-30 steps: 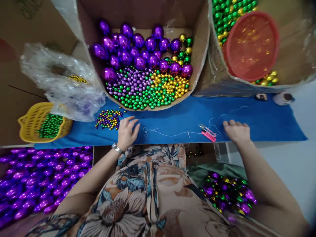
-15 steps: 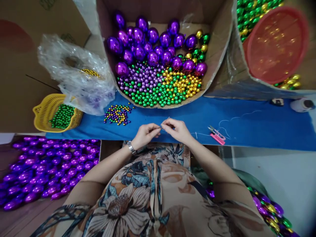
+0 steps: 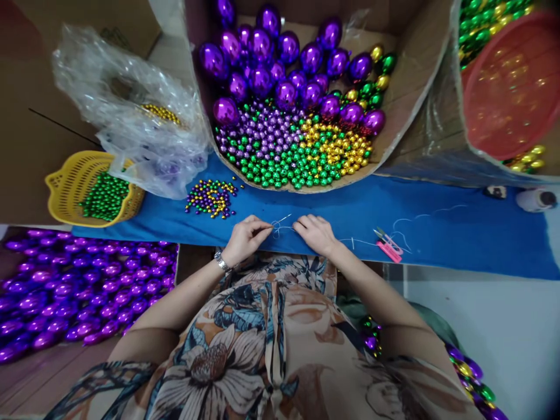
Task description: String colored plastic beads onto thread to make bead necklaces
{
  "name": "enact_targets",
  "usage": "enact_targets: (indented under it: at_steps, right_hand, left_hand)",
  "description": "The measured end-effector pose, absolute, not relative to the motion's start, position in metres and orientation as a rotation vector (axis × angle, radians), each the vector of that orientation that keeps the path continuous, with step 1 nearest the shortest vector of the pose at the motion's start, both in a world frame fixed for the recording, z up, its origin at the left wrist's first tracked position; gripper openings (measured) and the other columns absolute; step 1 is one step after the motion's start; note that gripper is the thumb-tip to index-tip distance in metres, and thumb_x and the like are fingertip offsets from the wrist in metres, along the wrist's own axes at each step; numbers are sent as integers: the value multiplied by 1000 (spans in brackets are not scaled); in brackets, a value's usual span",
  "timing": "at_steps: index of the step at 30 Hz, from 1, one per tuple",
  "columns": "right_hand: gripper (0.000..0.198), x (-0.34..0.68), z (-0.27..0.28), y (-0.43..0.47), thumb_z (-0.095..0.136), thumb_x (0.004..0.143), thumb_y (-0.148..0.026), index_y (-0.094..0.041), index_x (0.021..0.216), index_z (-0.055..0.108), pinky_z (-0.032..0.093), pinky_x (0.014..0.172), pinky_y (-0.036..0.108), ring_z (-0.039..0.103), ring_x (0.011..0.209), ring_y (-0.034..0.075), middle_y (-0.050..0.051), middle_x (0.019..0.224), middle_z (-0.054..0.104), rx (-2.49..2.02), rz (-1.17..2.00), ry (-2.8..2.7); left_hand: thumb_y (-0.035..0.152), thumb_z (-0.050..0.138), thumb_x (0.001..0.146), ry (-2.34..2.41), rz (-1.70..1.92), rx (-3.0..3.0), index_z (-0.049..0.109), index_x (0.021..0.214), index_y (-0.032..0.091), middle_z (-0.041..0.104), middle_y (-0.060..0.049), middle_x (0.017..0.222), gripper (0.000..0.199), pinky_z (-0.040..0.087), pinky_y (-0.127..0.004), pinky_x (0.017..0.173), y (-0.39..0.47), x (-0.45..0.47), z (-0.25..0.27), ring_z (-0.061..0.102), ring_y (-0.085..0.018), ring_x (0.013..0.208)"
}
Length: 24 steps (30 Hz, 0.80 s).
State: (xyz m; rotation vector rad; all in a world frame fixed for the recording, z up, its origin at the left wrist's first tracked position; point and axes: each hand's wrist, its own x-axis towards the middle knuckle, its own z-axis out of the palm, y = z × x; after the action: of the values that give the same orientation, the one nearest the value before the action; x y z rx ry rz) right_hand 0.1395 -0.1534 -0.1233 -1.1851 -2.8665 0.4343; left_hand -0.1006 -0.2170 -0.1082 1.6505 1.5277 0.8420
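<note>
A thin white thread runs between my two hands above the blue cloth, with a loose loop beside my left fingers. My left hand, with a metal watch on its wrist, pinches the thread between thumb and forefinger. Closed around the same thread is my right hand, its fingertips turned down toward the cloth. Something thin and straight, perhaps a needle, sticks up from the loop. Past my right wrist, more thread trails to small pink-handled thread snips. Small mixed beads lie loose beyond my left hand.
Ahead stands a cardboard box of purple, green and gold beads. A yellow basket with green beads and a clear plastic bag are at left. A red basin and a small bottle are at right.
My hands were close together at the fingertips and have moved apart, drawing the thread and a loop into sight between them. The whole view has shifted slightly.
</note>
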Motion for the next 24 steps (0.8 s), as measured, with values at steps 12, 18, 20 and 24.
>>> enact_targets:
  at_steps: [12, 18, 20, 24]
  right_hand:
    - [28, 111, -93, -167, 74, 76, -48, -23, 86, 65, 51, 69, 24, 59, 80, 11, 1, 91, 66, -1178, 1604, -1147]
    - [30, 109, -91, -168, 78, 71, -47, -23, 85, 66, 54, 69, 23, 60, 79, 10, 1, 91, 67, -1185, 1734, -1020]
    - [30, 109, -91, -168, 78, 71, -47, -23, 84, 67, 54, 69, 23, 60, 78, 10, 0, 89, 67, -1185, 1739, -1019]
    - [29, 109, -93, -168, 77, 72, -48, -23, 84, 67, 53, 70, 24, 59, 77, 10, 0, 87, 67, -1183, 1729, -1050]
  left_hand:
    - [24, 60, 91, 1471, 758, 1921, 74, 98, 18, 66, -3, 81, 17, 48, -24, 69, -226, -95, -83, 62, -13, 75]
    - [24, 58, 92, 1465, 788, 1966, 73, 100, 18, 65, -3, 83, 18, 48, -23, 70, -228, -93, -81, 62, -13, 76]
    - [24, 58, 92, 1465, 785, 1970, 73, 101, 18, 65, -3, 83, 18, 48, -23, 70, -229, -93, -81, 62, -13, 76]
    - [24, 58, 92, 1465, 784, 1977, 73, 101, 18, 64, -3, 83, 18, 48, -24, 70, -229, -92, -81, 62, -13, 76]
